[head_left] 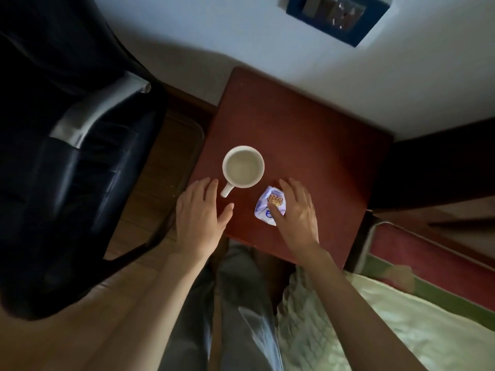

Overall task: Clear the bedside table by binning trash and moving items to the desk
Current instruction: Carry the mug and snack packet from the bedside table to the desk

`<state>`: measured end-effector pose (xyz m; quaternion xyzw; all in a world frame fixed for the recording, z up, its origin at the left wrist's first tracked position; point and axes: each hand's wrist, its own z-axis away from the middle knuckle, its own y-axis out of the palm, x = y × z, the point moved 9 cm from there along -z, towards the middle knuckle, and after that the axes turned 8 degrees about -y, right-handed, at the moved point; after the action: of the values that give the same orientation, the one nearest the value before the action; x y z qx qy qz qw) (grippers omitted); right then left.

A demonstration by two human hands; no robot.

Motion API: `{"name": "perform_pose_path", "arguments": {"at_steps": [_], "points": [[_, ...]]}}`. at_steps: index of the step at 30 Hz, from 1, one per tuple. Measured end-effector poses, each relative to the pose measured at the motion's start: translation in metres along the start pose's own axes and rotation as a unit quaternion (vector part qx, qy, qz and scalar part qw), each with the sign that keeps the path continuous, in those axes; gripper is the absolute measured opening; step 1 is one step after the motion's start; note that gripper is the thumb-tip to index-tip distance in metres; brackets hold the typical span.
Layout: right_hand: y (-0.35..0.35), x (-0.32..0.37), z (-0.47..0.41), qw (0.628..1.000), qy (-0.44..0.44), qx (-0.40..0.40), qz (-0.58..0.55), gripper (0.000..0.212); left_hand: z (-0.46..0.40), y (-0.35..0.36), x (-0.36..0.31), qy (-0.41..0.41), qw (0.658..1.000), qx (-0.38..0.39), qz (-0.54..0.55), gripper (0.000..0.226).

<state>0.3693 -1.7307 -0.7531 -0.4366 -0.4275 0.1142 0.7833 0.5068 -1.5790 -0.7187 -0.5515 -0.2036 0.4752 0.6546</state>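
Nearest the lens, at six o'clock: grey trouser legs (241, 317), with a pale quilted bed cover (348, 330) toward five o'clock. Above these, two bare forearms reaching up onto a square reddish-brown wooden bedside table (308, 124).

Left hand (199, 212) at the table's seven o'clock corner, fingers straight and loosely spread, thumb out to the side, grasping nothing; fingertips just beside the handle of a white ceramic mug (243, 167), whether touching it cannot be told. Mug upright on the table's left half, handle pointing toward seven o'clock.

Right hand (297, 212) released too, palm down, fingers relaxed and slightly spread, lying over the right edge of a crumpled white-and-purple snack wrapper (267, 204); thumb resting on the wrapper's printed face, not curled round it. Wrapper flat on the table at four o'clock of the mug, apart from it.

At nine o'clock, a black office chair with a grey armrest (80, 156). At one o'clock, a blue wall switch plate (337, 14).
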Motion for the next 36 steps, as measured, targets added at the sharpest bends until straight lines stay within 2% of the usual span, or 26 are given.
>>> {"name": "perform_pose_path", "arguments": {"at_steps": [7,11,13,19,22,24,36], "points": [[0.013,-0.015,-0.001,1.0,0.006,-0.005,-0.012,0.059,0.009,-0.005,-0.004,-0.014,0.984,-0.059,0.168,0.031],[0.013,-0.013,0.003,1.0,0.005,-0.009,-0.014,0.061,0.007,-0.001,-0.003,-0.036,0.973,-0.049,0.222,0.023],[0.013,-0.012,0.004,1.0,-0.002,-0.015,-0.007,0.057,0.006,0.0,-0.002,-0.04,0.972,-0.044,0.229,0.022],[0.005,-0.006,0.008,0.998,-0.021,-0.056,0.013,0.02,0.006,0.002,0.0,-0.06,0.962,-0.037,0.262,0.022],[-0.002,-0.008,0.012,0.998,0.032,-0.041,-0.037,0.011,0.006,0.004,0.001,-0.068,0.958,-0.036,0.275,0.022],[-0.004,-0.011,0.017,0.994,0.075,-0.015,-0.084,0.009,0.007,0.007,0.002,-0.078,0.953,-0.034,0.292,0.021],[-0.076,0.024,0.051,0.987,0.071,-0.074,-0.128,0.01,0.016,0.011,-0.007,-0.159,0.902,0.015,0.402,0.018]]}}
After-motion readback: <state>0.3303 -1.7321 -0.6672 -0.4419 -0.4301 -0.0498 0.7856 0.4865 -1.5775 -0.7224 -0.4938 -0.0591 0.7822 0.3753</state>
